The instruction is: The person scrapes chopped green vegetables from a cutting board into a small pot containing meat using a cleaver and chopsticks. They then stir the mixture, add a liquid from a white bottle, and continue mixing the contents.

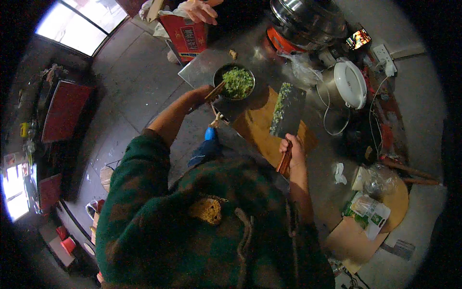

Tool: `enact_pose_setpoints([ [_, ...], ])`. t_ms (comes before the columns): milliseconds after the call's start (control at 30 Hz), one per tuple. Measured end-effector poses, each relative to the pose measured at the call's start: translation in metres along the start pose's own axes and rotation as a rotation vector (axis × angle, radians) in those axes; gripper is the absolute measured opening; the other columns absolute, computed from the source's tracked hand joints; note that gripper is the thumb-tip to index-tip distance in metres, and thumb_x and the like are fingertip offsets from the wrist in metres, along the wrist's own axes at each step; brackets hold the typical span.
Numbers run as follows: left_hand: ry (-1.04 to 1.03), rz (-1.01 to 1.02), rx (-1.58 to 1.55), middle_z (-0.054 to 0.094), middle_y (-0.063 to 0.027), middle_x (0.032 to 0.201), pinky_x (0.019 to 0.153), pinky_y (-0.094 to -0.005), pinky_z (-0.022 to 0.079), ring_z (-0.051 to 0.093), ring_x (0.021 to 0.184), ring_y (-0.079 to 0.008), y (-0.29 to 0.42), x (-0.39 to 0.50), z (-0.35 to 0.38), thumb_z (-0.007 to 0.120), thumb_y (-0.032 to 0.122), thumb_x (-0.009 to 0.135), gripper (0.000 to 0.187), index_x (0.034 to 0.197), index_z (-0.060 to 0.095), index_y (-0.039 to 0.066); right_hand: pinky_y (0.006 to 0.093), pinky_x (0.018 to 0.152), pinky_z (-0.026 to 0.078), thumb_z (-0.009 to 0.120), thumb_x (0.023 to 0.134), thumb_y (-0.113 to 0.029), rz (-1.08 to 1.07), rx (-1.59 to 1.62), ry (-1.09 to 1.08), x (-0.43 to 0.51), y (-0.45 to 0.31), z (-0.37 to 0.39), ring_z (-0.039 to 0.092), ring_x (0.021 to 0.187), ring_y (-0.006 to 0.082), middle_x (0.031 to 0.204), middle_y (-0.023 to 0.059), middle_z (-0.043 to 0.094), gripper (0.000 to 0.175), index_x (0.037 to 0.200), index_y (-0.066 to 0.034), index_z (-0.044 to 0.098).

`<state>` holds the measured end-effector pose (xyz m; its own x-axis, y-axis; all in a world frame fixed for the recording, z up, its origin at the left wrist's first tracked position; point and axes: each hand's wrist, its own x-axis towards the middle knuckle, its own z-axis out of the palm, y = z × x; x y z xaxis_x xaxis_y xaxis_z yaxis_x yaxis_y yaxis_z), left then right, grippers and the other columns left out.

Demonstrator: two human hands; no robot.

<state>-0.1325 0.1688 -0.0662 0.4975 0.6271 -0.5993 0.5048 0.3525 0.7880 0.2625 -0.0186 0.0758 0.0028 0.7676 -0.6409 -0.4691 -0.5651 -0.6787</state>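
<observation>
My right hand (pixel 295 150) grips the wooden handle of a broad cleaver (pixel 293 112). Bits of chopped greens cling along the left side of its blade, which is held over a wooden cutting board (pixel 252 124). At the left rim of a dark round bowl (pixel 217 73), my left hand (pixel 202 95) holds a pair of wooden chopsticks (pixel 216 90), their tips at the greens. Whether its fingers also touch the bowl cannot be made out. Finely chopped greens (pixel 238 82), apparently scallion, heap up inside the bowl.
Behind the board are a clear plastic bag (pixel 301 68), a pot with a white lid (pixel 349 85) and a large steel pot (pixel 310 23) on an orange base. A cord trails from a power strip (pixel 385 59). A red carton (pixel 186 36) stands far left; packets (pixel 371 213) lie right.
</observation>
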Motion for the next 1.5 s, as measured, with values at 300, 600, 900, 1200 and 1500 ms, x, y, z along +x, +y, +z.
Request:
enact_pose_setpoints([
  [300,0.134,0.192,0.969,0.068,-0.018,0.093,0.074,-0.0411,0.052,0.068,0.08,-0.0288,0.062,-0.027,-0.042,0.054,0.034,0.09,0.038,0.104,0.066,0.001,0.0311,0.052,0.042,0.061,0.087,-0.017,0.019,-0.028,0.029,0.034,-0.006,0.079,0.048,0.052,0.0152,0.061,0.0028,0.05,0.015,0.082,-0.0098,0.049],
  [600,0.318,0.007,1.02,0.069,-0.0185,0.091,0.064,-0.0427,0.055,0.069,0.081,-0.0325,0.128,-0.07,0.01,0.049,0.027,0.091,0.033,0.105,0.057,-0.002,0.0301,0.052,0.042,0.059,0.088,-0.014,0.024,-0.156,-0.074,0.049,-0.029,0.099,0.05,0.053,0.0142,0.064,0.0024,0.051,0.012,0.088,-0.0112,0.047],
  [900,0.307,-0.028,1.223,0.068,-0.0163,0.084,0.059,-0.0442,0.054,0.069,0.073,-0.0317,0.161,-0.121,0.036,0.049,0.017,0.09,0.026,0.106,0.053,-0.003,0.0318,0.049,0.044,0.057,0.089,-0.015,0.007,-0.252,-0.148,0.063,-0.042,0.09,0.05,0.051,0.0144,0.063,0.0018,0.051,0.011,0.094,-0.0118,0.047],
  [1200,0.515,-0.052,0.857,0.066,-0.0218,0.082,0.062,-0.0514,0.05,0.064,0.076,-0.042,0.135,-0.149,0.051,0.047,0.024,0.094,0.025,0.106,0.044,0.002,0.0307,0.048,0.045,0.056,0.09,-0.015,0.096,-0.3,-0.224,0.091,-0.041,0.091,0.052,0.052,0.0136,0.064,0.002,0.052,0.011,0.092,-0.0123,0.046],
  [1500,0.594,-0.044,0.503,0.065,-0.0238,0.08,0.063,-0.0535,0.048,0.063,0.076,-0.044,0.113,-0.162,0.08,0.044,0.038,0.098,0.034,0.101,0.046,0.004,0.0318,0.047,0.045,0.059,0.086,-0.013,0.071,-0.324,-0.214,0.111,-0.049,0.102,0.053,0.05,0.0147,0.065,0.0028,0.055,0.011,0.092,-0.0089,0.051],
])
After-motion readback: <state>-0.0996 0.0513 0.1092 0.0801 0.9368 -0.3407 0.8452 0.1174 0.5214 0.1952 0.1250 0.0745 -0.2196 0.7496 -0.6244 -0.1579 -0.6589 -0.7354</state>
